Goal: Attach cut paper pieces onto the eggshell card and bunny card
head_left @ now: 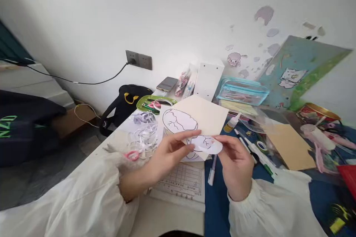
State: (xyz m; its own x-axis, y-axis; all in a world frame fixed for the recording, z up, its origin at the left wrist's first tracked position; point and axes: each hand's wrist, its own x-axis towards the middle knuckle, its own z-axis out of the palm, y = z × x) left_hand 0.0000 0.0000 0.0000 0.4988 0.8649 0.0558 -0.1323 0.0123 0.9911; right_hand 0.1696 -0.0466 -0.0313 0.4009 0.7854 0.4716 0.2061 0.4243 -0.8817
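Note:
A small paper cutout (205, 144), white with black crack lines like a piece of eggshell, is pinched between my two hands. My left hand (172, 150) grips its left end between thumb and fingers. At the right end, my right hand (236, 161) holds it by thumb and fingertips. Behind it lies a larger cracked-egg paper cutout (178, 120) with a black outline. Both are over a cream sheet of card (208, 113), turned at an angle. Below my hands is a printed sheet with a table (183, 181), partly covered.
Paper scraps (143, 133) and pink-handled scissors (132, 155) lie left. A green tray (141, 103) holds tools behind them. A glue bottle (232, 122), a white-capped pen (211, 176) and brown card (290, 146) are right. A teal pouch (241, 90) stands near the wall.

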